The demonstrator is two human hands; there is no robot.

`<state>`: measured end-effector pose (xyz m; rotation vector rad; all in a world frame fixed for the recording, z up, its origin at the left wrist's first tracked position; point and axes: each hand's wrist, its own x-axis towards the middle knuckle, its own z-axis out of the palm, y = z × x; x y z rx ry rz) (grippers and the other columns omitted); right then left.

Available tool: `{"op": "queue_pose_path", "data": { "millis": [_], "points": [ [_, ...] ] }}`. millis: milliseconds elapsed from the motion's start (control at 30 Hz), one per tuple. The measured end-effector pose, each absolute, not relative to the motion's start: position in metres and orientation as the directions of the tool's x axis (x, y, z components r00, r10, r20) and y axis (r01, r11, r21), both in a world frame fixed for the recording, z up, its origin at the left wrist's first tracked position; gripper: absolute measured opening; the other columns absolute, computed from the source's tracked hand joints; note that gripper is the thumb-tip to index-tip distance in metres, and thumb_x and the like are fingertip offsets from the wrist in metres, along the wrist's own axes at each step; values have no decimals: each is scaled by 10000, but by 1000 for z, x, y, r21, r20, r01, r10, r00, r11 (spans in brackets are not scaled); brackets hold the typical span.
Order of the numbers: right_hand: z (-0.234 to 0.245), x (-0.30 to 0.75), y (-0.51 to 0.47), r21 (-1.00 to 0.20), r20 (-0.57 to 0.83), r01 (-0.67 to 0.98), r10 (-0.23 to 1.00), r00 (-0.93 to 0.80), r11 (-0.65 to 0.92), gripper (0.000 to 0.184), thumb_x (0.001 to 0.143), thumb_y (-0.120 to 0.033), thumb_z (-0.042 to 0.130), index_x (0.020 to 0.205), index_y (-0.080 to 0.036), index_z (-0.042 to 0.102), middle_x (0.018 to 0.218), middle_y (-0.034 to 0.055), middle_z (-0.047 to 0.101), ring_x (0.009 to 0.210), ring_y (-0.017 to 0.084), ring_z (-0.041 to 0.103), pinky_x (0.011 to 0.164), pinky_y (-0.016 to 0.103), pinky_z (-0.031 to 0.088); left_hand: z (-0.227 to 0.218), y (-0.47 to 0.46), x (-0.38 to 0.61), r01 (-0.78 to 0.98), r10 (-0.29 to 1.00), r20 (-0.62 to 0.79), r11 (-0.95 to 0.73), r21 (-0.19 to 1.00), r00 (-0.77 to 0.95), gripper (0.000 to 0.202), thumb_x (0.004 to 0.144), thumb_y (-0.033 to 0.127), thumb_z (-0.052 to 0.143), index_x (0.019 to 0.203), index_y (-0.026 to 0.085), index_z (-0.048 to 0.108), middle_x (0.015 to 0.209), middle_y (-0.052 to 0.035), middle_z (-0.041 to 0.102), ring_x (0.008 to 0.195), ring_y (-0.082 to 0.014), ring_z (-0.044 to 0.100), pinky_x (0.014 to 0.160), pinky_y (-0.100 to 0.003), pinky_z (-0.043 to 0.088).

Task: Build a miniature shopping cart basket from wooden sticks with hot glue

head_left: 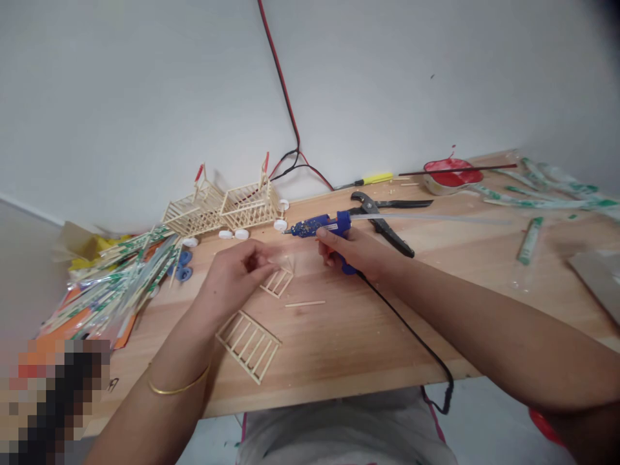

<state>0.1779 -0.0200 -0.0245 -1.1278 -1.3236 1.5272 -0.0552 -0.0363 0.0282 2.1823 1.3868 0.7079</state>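
My right hand (339,245) is wrapped round a blue hot glue gun (312,227), its nozzle pointing left and a clear glue stick jutting from its back. My left hand (239,274) is closed in a pinch at a small ladder-like frame of wooden sticks (277,282); the fingertips partly cover its upper edge. A larger stick frame (249,345) lies flat below that hand. Between the frames and the glue gun's cable rests a single loose stick (305,303).
Two small stick carts (194,210) with white wheels stand at the back left. Packaged sticks (116,278) and blue rings (181,266) lie left. Behind my right hand are black-handled cutters (380,223), a yellow-handled tool (378,179) and a red paint dish (453,177). The cable (411,316) crosses the table's front edge.
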Motion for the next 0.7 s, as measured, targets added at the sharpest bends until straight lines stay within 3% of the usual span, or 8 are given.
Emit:
{"op": "queue_pose_path", "data": {
  "millis": [67, 167, 233, 333, 433, 567, 633, 700],
  "points": [
    [-24, 178, -21, -992, -114, -20, 953, -282, -125, 474, 763, -627, 568, 681, -160, 573, 645, -2, 551, 538, 99, 512, 528, 243, 386, 33, -46, -51, 712, 890, 133, -432, 554, 437, 188, 792, 321, 631, 695, 161, 624, 598, 4, 604, 526, -108, 511, 496, -215, 379],
    [-21, 178, -22, -989, -123, -45, 950, -285, -142, 476, 758, -626, 575, 678, -157, 567, 638, -7, 541, 535, 94, 511, 538, 239, 392, 28, -65, -36, 661, 751, 71, -618, 425, 657, 118, 846, 234, 553, 858, 172, 653, 825, -47, 664, 765, -163, 605, 689, -262, 456],
    [-20, 178, -22, -987, -125, -62, 953, -278, -148, 479, 749, -627, 585, 675, -154, 567, 639, -6, 546, 544, 94, 517, 543, 233, 399, 18, -75, -24, 666, 687, -28, -693, 277, 726, 173, 866, 162, 475, 908, 169, 643, 887, -77, 651, 837, -196, 609, 727, -299, 464],
    [-21, 178, -21, -986, -128, -67, 956, -264, -150, 491, 736, -635, 594, 661, -150, 566, 633, -3, 550, 553, 95, 524, 544, 227, 407, 3, -82, -12, 673, 659, -149, -737, 68, 737, 192, 809, 74, 459, 857, 147, 631, 863, -101, 630, 781, -223, 603, 694, -338, 473],
    [-23, 179, -20, -988, -109, -72, 956, -271, -133, 487, 743, -631, 587, 664, -150, 568, 634, -6, 552, 555, 93, 525, 545, 225, 410, -3, -84, -9, 672, 661, -200, -740, -18, 723, 213, 747, 30, 466, 846, 127, 628, 840, -117, 623, 765, -234, 597, 681, -351, 476],
    [-25, 181, -18, -994, -63, -72, 963, -261, -84, 470, 769, -610, 572, 669, -151, 572, 639, -5, 554, 550, 90, 531, 536, 220, 404, 0, -86, -10, 633, 616, -174, -771, 67, 769, 167, 773, 69, 465, 811, 137, 613, 819, -104, 625, 719, -210, 590, 657, -334, 470],
    [-24, 181, -18, -993, -53, -87, 967, -250, -77, 456, 772, -601, 575, 670, -157, 569, 645, -7, 552, 549, 90, 533, 535, 219, 408, 7, -86, -13, 623, 616, -112, -744, 243, 780, 144, 794, 99, 470, 792, 148, 606, 782, -79, 627, 702, -189, 586, 644, -310, 463],
    [-21, 182, -18, -991, -52, -104, 968, -247, -80, 452, 768, -604, 577, 667, -164, 566, 656, -6, 552, 558, 92, 535, 546, 222, 422, 17, -84, -18, 572, 664, -33, -616, 542, 747, 114, 806, 129, 501, 799, 166, 608, 745, -40, 628, 676, -150, 577, 623, -266, 454]
  ]
}}
